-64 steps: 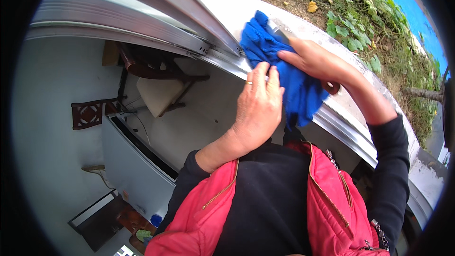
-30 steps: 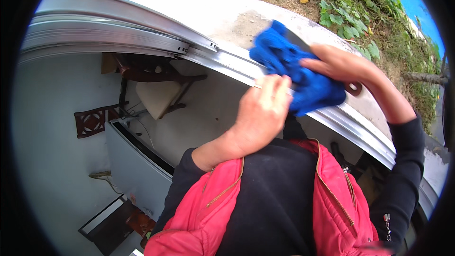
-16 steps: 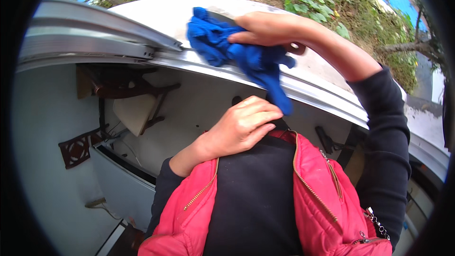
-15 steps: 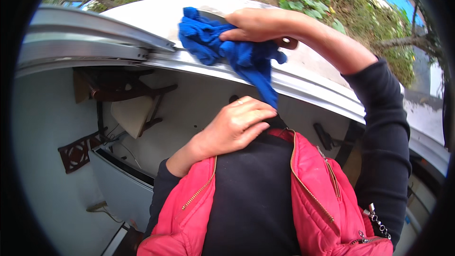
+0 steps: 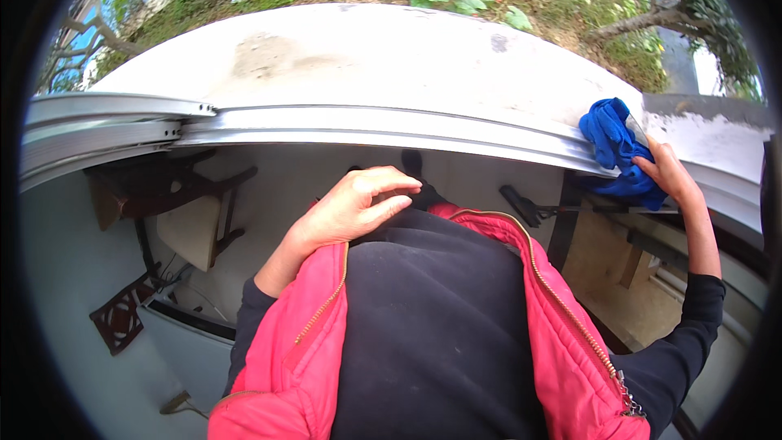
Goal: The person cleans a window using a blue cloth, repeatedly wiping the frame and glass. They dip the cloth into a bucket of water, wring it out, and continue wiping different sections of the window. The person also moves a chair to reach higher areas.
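At the right end of the silver window track, my right hand is closed round a bunched blue cloth. The cloth lies over the track's rails, and its loose end hangs down on the inner side. A small grey flat edge shows between cloth and fingers; what it belongs to is mostly hidden. My left hand hovers before my chest with nothing in it, its fingers loosely bent and the thumb apart from them.
Beyond the track runs a pale ledge with brownish stains, then plants and soil. Sliding window frames stand at the left. Indoors below are a wooden chair at the left and a dark broom-like head on the floor.
My right hand has swept the blue cloth from the middle of the track to its right end. The wooden handle that stuck out behind that hand is hidden now. My left hand stays near my chest.
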The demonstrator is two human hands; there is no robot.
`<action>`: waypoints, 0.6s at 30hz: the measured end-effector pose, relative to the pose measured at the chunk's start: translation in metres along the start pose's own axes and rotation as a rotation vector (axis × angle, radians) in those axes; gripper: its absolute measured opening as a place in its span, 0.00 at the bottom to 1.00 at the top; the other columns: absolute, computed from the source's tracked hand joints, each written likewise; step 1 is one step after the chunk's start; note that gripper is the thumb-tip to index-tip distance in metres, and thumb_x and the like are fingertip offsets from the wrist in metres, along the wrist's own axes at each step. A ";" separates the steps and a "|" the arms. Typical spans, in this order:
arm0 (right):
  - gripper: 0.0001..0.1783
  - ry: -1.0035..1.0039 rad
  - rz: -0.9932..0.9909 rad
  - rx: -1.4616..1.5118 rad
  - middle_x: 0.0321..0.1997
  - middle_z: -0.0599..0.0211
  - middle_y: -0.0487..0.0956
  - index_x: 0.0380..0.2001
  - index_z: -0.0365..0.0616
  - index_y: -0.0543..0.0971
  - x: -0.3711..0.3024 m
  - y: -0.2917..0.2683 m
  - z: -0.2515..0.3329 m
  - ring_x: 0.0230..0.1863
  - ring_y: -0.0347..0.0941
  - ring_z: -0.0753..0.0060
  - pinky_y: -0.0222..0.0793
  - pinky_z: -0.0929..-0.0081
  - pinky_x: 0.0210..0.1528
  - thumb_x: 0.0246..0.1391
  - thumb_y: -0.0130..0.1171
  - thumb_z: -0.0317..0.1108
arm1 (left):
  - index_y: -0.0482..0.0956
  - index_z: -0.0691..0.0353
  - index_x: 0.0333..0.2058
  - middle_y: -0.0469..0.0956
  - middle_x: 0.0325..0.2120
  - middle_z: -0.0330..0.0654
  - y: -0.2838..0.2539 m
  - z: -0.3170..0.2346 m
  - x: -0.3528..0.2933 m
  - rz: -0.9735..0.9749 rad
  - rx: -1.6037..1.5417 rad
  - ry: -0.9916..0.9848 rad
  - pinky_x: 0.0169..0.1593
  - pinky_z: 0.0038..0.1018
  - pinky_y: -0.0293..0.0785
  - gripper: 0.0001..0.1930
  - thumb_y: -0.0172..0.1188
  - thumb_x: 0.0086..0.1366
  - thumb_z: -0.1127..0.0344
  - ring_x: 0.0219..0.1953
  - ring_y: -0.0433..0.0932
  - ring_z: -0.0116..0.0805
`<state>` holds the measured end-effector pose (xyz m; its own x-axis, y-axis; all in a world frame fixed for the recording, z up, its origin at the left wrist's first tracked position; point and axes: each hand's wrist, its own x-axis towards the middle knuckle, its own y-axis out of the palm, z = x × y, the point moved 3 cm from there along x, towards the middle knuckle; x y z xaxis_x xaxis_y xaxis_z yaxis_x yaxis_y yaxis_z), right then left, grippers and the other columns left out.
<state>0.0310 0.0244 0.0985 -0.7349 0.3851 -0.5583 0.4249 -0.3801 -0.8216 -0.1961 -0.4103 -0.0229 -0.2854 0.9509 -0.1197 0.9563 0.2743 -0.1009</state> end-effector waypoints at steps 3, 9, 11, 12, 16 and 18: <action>0.20 0.121 -0.052 -0.178 0.35 0.40 0.78 0.47 0.34 0.73 -0.033 -0.013 -0.009 0.35 0.73 0.38 0.69 0.57 0.39 0.53 0.64 0.33 | 0.79 0.66 0.45 0.80 0.38 0.45 0.003 -0.003 0.008 0.049 0.020 -0.001 0.43 0.27 0.76 0.12 0.60 0.64 0.70 0.39 0.80 0.35; 0.20 -0.440 -0.351 -0.304 0.32 0.56 0.78 0.45 0.43 0.76 -0.021 0.035 0.074 0.32 0.77 0.52 0.73 0.64 0.34 0.50 0.66 0.38 | 0.79 0.67 0.46 0.81 0.40 0.45 -0.008 -0.005 -0.009 0.013 0.019 -0.064 0.49 0.28 0.74 0.12 0.57 0.63 0.77 0.44 0.80 0.36; 0.22 -0.525 -0.385 -0.480 0.30 0.60 0.77 0.47 0.45 0.75 -0.003 0.052 0.093 0.32 0.78 0.57 0.73 0.66 0.32 0.49 0.67 0.39 | 0.79 0.67 0.45 0.81 0.38 0.45 -0.015 -0.004 -0.023 -0.061 0.065 -0.041 0.46 0.27 0.75 0.11 0.58 0.64 0.75 0.41 0.80 0.36; 0.23 -0.561 -0.396 -0.472 0.30 0.61 0.77 0.47 0.45 0.75 0.004 0.056 0.103 0.31 0.77 0.58 0.73 0.65 0.32 0.49 0.67 0.39 | 0.79 0.67 0.45 0.81 0.38 0.45 -0.018 -0.003 -0.032 -0.097 0.067 -0.027 0.45 0.27 0.75 0.11 0.58 0.64 0.74 0.40 0.81 0.36; 0.21 -0.738 -0.368 -0.368 0.32 0.57 0.76 0.49 0.43 0.72 0.027 0.049 0.186 0.30 0.77 0.55 0.73 0.62 0.30 0.53 0.61 0.34 | 0.79 0.69 0.45 0.81 0.38 0.47 -0.031 0.001 -0.072 -0.246 0.031 -0.101 0.46 0.27 0.75 0.11 0.57 0.64 0.76 0.41 0.80 0.36; 0.25 -0.686 -0.263 -0.429 0.35 0.56 0.76 0.54 0.38 0.70 0.042 0.051 0.256 0.34 0.76 0.54 0.72 0.59 0.35 0.53 0.59 0.32 | 0.79 0.69 0.45 0.81 0.38 0.46 -0.035 0.002 -0.086 -0.306 -0.053 -0.142 0.47 0.26 0.74 0.11 0.58 0.64 0.76 0.42 0.80 0.36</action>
<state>-0.1139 -0.1942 0.0630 -0.9365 -0.2316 -0.2632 0.2574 0.0555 -0.9647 -0.2056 -0.5019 -0.0115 -0.5622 0.7947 -0.2289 0.8258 0.5546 -0.1029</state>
